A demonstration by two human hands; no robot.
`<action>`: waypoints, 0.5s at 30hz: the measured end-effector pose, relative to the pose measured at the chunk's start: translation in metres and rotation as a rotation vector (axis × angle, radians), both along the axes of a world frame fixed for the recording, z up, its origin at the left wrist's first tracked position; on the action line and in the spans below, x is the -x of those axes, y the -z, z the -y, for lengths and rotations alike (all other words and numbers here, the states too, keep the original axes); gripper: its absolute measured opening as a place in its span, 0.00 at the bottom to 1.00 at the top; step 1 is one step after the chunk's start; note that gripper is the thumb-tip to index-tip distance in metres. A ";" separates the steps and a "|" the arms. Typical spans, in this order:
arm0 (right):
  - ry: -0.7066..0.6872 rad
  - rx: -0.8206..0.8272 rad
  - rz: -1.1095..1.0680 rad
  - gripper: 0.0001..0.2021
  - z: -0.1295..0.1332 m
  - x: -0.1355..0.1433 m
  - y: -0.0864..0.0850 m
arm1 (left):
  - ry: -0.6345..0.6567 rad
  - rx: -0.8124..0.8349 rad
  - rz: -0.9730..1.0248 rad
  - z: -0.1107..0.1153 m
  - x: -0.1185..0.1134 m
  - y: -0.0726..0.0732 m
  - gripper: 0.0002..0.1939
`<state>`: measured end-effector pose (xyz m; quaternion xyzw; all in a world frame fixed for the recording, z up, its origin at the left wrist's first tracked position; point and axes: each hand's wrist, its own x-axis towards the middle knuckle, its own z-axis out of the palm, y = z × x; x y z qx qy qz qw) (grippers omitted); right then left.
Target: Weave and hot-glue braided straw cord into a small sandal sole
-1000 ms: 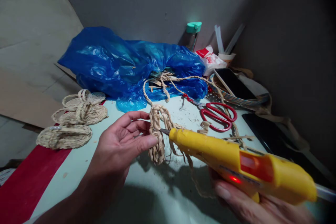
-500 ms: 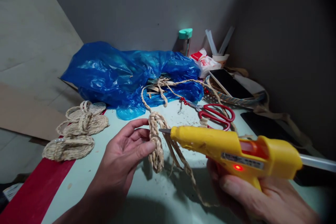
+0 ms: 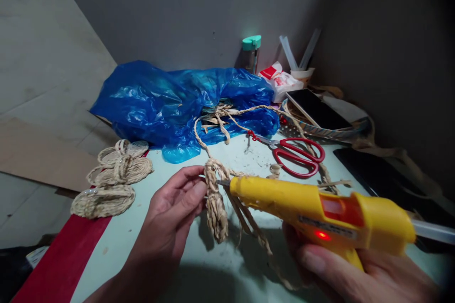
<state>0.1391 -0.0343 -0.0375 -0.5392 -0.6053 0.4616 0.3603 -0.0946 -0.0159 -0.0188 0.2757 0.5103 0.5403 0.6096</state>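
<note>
Between thumb and fingers, my left hand [image 3: 177, 213] pinches the left edge of a coiled braided straw piece [image 3: 216, 208] above the table. Loose straw strands hang to its right, and a braid runs from its top back to the blue bag. My right hand [image 3: 334, 265] is wrapped round the handle of a yellow glue gun [image 3: 277, 194] with a lit red light. The metal nozzle [image 3: 223, 182] is at the right side of the straw piece, touching or very close to it. A clear glue stick [image 3: 432, 231] sticks out of the gun's rear.
Blue plastic bag [image 3: 152, 104] at the back; red-handled scissors [image 3: 298, 157] behind the gun. Woven straw slippers [image 3: 103, 201] lie at the left by a red strip [image 3: 64, 260]. Back right: a phone [image 3: 318, 109] on a tray, a cup [image 3: 303, 77] of glue sticks, a green-lidded bottle [image 3: 251, 54].
The view has shifted slightly. The straw piece has turned and its lower end has swung right, while my left thumb has moved up along it. The nozzle sits closer to the piece.
</note>
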 end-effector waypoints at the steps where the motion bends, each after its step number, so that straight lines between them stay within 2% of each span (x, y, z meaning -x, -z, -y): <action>1: -0.018 -0.004 -0.013 0.05 -0.002 -0.002 0.007 | -0.001 -0.001 -0.009 0.000 0.000 0.000 0.07; 5: -0.031 -0.018 -0.069 0.06 -0.003 -0.009 0.025 | 0.010 0.010 -0.033 0.001 0.000 -0.001 0.09; 11: 0.058 0.029 -0.042 0.04 0.006 -0.004 0.007 | 0.014 0.050 -0.120 0.002 -0.001 -0.004 0.09; 15: -0.045 -0.035 -0.037 0.06 -0.004 -0.004 0.003 | 0.004 0.011 -0.196 0.003 0.000 -0.003 0.09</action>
